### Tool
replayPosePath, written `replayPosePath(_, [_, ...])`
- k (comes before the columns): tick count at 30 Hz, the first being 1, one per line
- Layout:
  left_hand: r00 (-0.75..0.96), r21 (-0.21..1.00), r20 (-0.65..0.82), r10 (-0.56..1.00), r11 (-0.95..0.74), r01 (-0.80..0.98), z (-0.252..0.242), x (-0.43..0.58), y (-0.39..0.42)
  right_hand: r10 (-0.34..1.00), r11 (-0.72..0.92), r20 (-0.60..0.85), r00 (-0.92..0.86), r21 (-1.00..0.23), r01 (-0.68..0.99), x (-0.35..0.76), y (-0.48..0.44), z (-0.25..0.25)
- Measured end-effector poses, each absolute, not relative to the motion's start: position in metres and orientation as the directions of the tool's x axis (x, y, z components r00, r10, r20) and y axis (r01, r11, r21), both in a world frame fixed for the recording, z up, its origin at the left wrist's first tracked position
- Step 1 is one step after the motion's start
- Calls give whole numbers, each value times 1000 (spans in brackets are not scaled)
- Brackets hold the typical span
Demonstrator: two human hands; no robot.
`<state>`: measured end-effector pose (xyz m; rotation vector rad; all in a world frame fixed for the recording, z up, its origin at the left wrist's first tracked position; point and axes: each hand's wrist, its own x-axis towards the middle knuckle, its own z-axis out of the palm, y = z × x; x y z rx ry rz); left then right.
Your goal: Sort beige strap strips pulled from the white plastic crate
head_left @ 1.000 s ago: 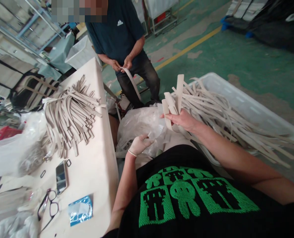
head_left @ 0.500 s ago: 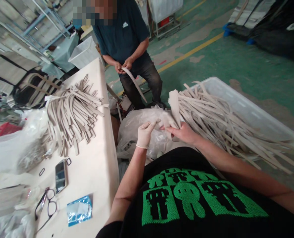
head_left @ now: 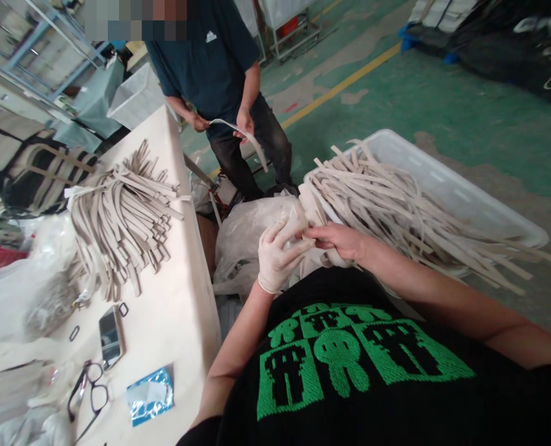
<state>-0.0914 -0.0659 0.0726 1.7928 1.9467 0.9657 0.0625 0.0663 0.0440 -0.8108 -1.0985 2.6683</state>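
In front of my black shirt, my left hand [head_left: 282,255], in a thin white glove, curls its fingers round a part of a beige strap [head_left: 311,203]. The bare right hand [head_left: 339,240] meets it from the other side, fingers closed on the same strap, which bends up and over between the hands. Its gripped part is mostly hidden by my fingers. Just to the right, many more beige straps [head_left: 372,192] lie heaped over a white plastic bin [head_left: 470,189]. A crumpled clear plastic bag [head_left: 242,232] is behind my left hand.
The white table [head_left: 186,279] on the left bears a pile of straps [head_left: 121,217], a phone [head_left: 111,337], eyeglasses [head_left: 98,396], a blue packet [head_left: 150,396] and two small dark buckles [head_left: 74,333]. Across from me a person [head_left: 210,68] holds a strap in both hands.
My left hand has opened from a pinch and moved against my right hand and the strap. The person opposite has drawn their hands apart along a strap. The view has shifted slightly.
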Motion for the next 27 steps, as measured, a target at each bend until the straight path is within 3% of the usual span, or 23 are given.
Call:
replayPosePath(3, [-218,727,205,954,0,686,68,-87,-73,480,-564,-333,-811,-826,5,64,66,48])
replayPosePath(6, [-423,830,302,854,-18,557,57,-85,-81,625,-394,-258,-737,-919,-12,68,67,57])
replayPosePath(8, [-540,918,213,814,22,395,50,-85,-84,679,-289,-206,-705,-957,2,72,70,63])
replayPosePath(10, [-514,963,12,858,128,237,45,-84,-83,691,-220,-180,-701,-975,33,73,72,66])
replayPosePath(13, [-373,952,-228,900,286,109,44,-79,-78,675,-153,-177,-717,-983,99,71,73,65])
replayPosePath(20, [-233,914,-396,888,407,-1,37,-71,-70,688,-64,-148,-710,-988,144,62,74,53])
replayPosePath(24, [-327,864,-478,815,371,-339,31,-83,-64,727,-115,-170,-665,-985,126,71,76,49])
replayPosePath(27, [-345,765,-545,764,285,-577,32,-92,-56,670,-116,-202,-714,-979,169,88,70,49])
